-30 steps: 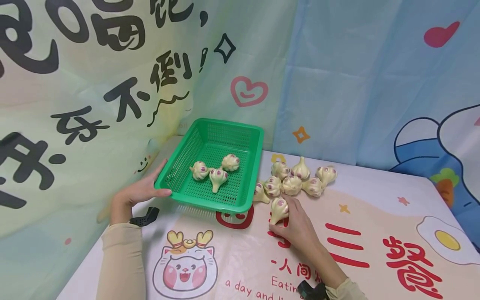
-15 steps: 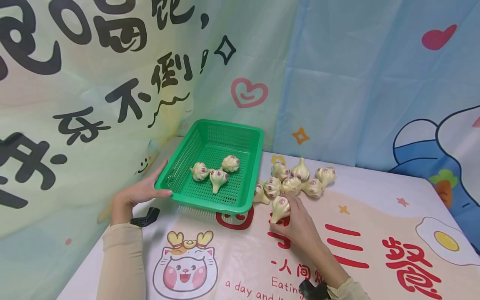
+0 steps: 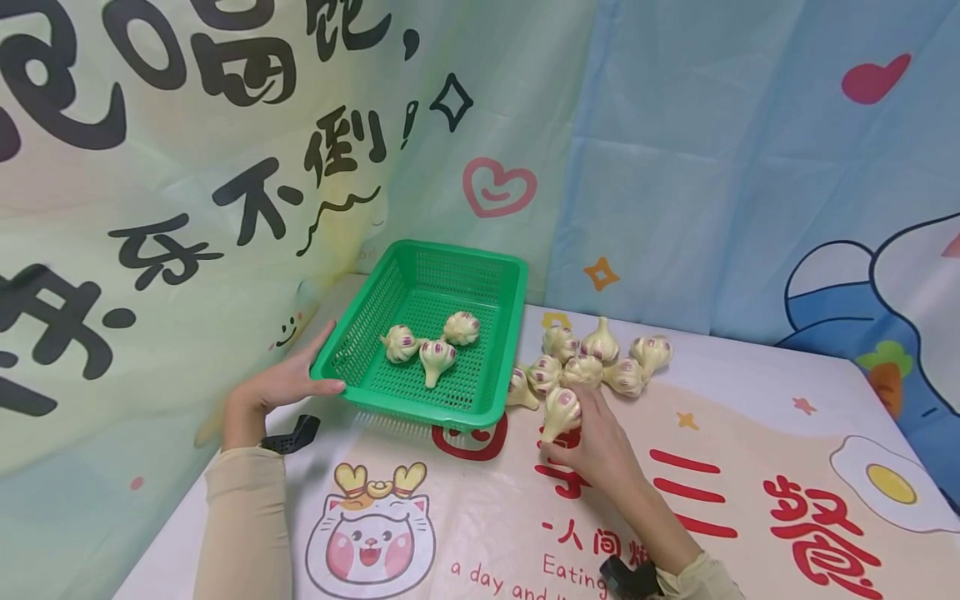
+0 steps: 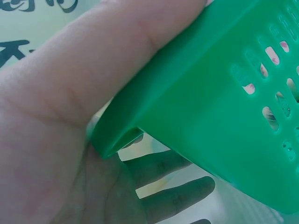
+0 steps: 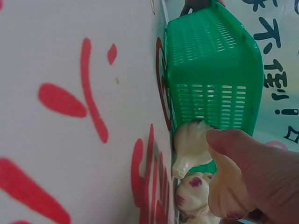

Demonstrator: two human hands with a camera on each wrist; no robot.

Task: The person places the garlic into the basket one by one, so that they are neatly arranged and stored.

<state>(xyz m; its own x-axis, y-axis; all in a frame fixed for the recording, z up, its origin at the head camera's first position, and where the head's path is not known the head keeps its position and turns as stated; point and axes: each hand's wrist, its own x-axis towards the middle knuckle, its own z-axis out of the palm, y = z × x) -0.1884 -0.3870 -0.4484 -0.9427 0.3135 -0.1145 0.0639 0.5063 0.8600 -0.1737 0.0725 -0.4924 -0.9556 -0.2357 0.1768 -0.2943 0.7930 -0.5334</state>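
A green plastic basket [image 3: 420, 412] stands on the table, three garlic bulbs [image 3: 437, 357] lying inside. My left hand [image 3: 279, 380] grips its near left corner. The left wrist view shows the thumb along the basket rim [image 4: 140, 105] and the fingers outside, below it. To the right of the basket, my right hand [image 3: 602, 437] pinches a garlic bulb [image 3: 561, 412] between thumb and fingers, stem pointing toward me. In the right wrist view the fingers behind this held bulb [image 5: 229, 189] are mostly hidden. The hand is right in front of a cluster of garlic bulbs [image 3: 625, 377].
Several bulbs of that cluster touch each other, and a garlic bulb [image 3: 521, 390] lies against the basket's right side. A printed cloth [image 3: 375, 533] covers the table. Hanging printed curtains [image 3: 652, 167] close off the back and the left side.
My right hand and its garlic bulb have shifted very slightly away from me and to the right. The left hand and the basket stay where they were.
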